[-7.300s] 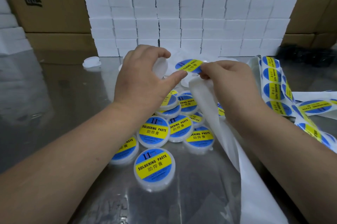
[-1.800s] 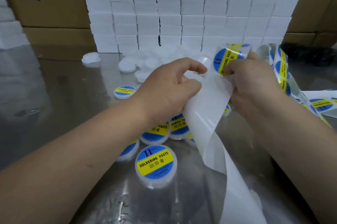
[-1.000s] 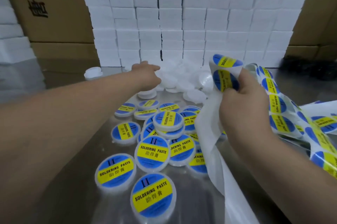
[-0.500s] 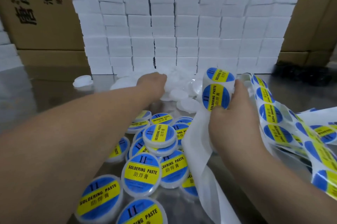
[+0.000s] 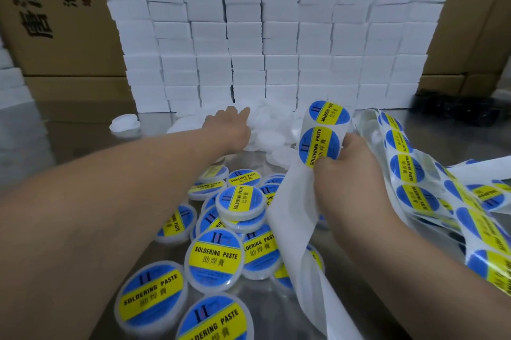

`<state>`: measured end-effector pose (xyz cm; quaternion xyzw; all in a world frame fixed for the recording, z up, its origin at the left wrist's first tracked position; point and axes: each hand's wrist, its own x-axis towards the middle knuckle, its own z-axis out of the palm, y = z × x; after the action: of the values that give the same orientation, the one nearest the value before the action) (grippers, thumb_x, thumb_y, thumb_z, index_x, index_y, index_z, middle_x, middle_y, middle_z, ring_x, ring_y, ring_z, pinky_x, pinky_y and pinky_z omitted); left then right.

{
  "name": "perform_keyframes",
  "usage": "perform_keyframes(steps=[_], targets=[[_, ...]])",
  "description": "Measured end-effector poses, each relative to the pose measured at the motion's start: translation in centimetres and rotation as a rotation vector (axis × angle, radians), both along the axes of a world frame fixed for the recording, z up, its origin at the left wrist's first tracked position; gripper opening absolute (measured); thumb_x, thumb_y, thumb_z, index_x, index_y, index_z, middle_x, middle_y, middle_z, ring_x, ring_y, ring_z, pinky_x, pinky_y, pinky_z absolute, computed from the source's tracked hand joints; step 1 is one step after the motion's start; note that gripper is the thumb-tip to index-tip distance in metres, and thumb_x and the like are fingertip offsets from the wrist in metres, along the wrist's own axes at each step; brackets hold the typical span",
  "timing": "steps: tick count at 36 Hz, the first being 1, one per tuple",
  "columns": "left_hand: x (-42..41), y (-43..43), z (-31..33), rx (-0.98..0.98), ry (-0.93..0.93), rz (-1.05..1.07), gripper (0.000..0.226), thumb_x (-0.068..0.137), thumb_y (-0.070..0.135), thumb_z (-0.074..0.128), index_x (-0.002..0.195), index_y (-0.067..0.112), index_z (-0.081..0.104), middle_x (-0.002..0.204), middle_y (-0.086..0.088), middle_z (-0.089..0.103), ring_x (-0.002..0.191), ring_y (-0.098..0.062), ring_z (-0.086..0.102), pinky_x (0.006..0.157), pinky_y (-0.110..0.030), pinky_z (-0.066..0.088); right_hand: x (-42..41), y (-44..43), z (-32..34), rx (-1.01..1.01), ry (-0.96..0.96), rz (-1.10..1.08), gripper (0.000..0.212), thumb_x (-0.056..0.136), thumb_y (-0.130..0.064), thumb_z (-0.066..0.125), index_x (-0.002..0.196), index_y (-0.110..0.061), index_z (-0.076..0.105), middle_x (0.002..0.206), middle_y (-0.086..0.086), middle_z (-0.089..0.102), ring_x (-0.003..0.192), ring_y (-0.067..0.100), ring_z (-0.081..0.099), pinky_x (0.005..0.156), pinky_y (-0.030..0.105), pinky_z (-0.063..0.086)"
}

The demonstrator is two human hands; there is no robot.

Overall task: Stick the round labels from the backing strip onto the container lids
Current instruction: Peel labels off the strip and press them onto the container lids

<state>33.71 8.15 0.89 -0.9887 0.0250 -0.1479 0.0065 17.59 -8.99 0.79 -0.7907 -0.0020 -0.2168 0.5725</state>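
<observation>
Blue-and-yellow round labels [image 5: 319, 147] sit on the white backing strip [image 5: 293, 229], gripped by the right hand [image 5: 351, 171] with curled fingers [image 5: 323, 166] above the tabletop [image 5: 69, 140]. The left hand [image 5: 229, 126] touches plain white lids [image 5: 269, 137]; its grasp cannot be told.

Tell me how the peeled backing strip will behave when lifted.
Likely floppy: the backing strip folds and drapes below the right hand. Probably light: one hand's grip carries it. Its labelled stretch looks glossy, so perhaps slippery.

Blue-and-yellow round labels [image 5: 319, 147] sit on a curled white backing strip [image 5: 293, 229]; plain white lids [image 5: 269, 139] lie heaped beyond labelled lids [image 5: 214, 256].
</observation>
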Motion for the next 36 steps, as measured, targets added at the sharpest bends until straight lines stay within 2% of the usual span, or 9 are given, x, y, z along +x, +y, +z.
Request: perform_keyframes(steps=[4,7,11,12,17,23,25,29,36], targets=[[-0.6,0.3,0.4,-0.288,-0.012,-0.050,0.057,0.093,0.015,0.030,0.147,0.029,0.016,0.143,-0.008,0.038,0.116,-0.028,0.046,0.079,-0.029,0.034,0.0,-0.1,-0.2,-0.011,-0.006,-0.002,0.014,0.083,-0.001,0.040,0.094,0.004,0.047,0.079,0.019,0.051,0.066,0.021,0.040,0.057,0.029,0.034],[-1.9,-0.1,1.4,-0.528,-0.082,-0.053,0.051,0.091,0.012,0.031,0.138,0.031,0.031,0.135,-0.012,0.038,0.081,-0.024,0.051,0.061,-0.027,0.035,-0.1,0.1,-0.1,-0.030,-0.067,0.038,0.014,0.089,-0.013,0.048,0.084,0.000,0.050,0.072,0.010,0.050,0.062,0.017,0.039,0.054,0.028,0.033],[-5.3,-1.8,3.1,-0.838,-0.217,-0.108,0.008,0.093,0.032,0.038,0.093,0.030,0.046,0.114,-0.007,0.045,0.056,-0.015,0.045,0.037,-0.018,0.033,-0.4,0.3,0.1,0.037,-0.097,0.126,0.013,0.088,-0.017,0.052,0.079,-0.010,0.059,0.065,0.000,0.054,0.057,0.011,0.043,0.054,0.025,0.037],[-6.2,-2.2,3.8,-0.889,-0.249,-0.135,0.013,0.092,0.038,0.040,0.083,0.030,0.045,0.108,-0.005,0.047,0.055,-0.015,0.044,0.036,-0.016,0.032,-0.6,0.4,0.2,0.055,-0.093,0.143,0.013,0.087,-0.016,0.053,0.079,-0.009,0.060,0.063,-0.001,0.053,0.056,0.010,0.042,0.052,0.024,0.036],[-11.5,-3.3,5.8,-1.221,-0.251,-0.216,0.017,0.092,0.028,0.040,0.077,0.022,0.046,0.074,0.007,0.043,0.070,-0.016,0.040,0.061,-0.028,0.034,-1.5,0.8,0.7,0.182,-0.099,0.329,0.028,0.075,0.007,0.042,0.071,-0.014,0.060,0.063,0.003,0.046,0.055,0.011,0.035,0.044,0.018,0.029],[-17.3,-3.5,4.1,-1.039,-0.325,-0.274,0.026,0.087,0.018,0.044,0.065,0.030,0.052,0.057,0.013,0.049,0.046,0.003,0.043,0.046,-0.016,0.035,-1.7,0.8,0.9,0.122,-0.107,0.507,0.032,0.058,-0.006,0.042,0.075,-0.027,0.059,0.066,-0.009,0.053,0.058,0.006,0.043,0.051,0.015,0.036],[-18.5,-3.5,3.2,-0.948,-0.352,-0.271,0.022,0.085,0.021,0.048,0.067,0.034,0.053,0.067,0.009,0.049,0.057,-0.002,0.047,0.055,-0.023,0.039,-1.6,0.8,0.8,0.110,-0.101,0.540,0.038,0.057,-0.007,0.043,0.084,-0.027,0.061,0.071,-0.010,0.059,0.063,0.004,0.052,0.058,0.019,0.040],[-19.4,-3.3,1.9,-0.778,-0.373,-0.284,0.016,0.080,0.030,0.059,0.089,0.042,0.056,0.088,0.012,0.050,0.083,-0.001,0.044,0.070,-0.008,0.034,-1.5,0.9,0.4,0.056,-0.152,0.510,0.040,0.071,0.004,0.045,0.094,-0.022,0.065,0.081,-0.003,0.066,0.075,0.017,0.059,0.073,0.037,0.049],[-19.6,-2.6,1.4,-0.635,-0.418,-0.310,0.031,0.084,0.027,0.059,0.114,0.032,0.064,0.099,0.011,0.047,0.102,-0.011,0.048,0.075,-0.014,0.028,-1.0,0.8,0.1,0.044,-0.169,0.339,0.024,0.082,-0.004,0.051,0.079,-0.026,0.060,0.065,-0.021,0.059,0.061,-0.003,0.053,0.061,0.015,0.041]])
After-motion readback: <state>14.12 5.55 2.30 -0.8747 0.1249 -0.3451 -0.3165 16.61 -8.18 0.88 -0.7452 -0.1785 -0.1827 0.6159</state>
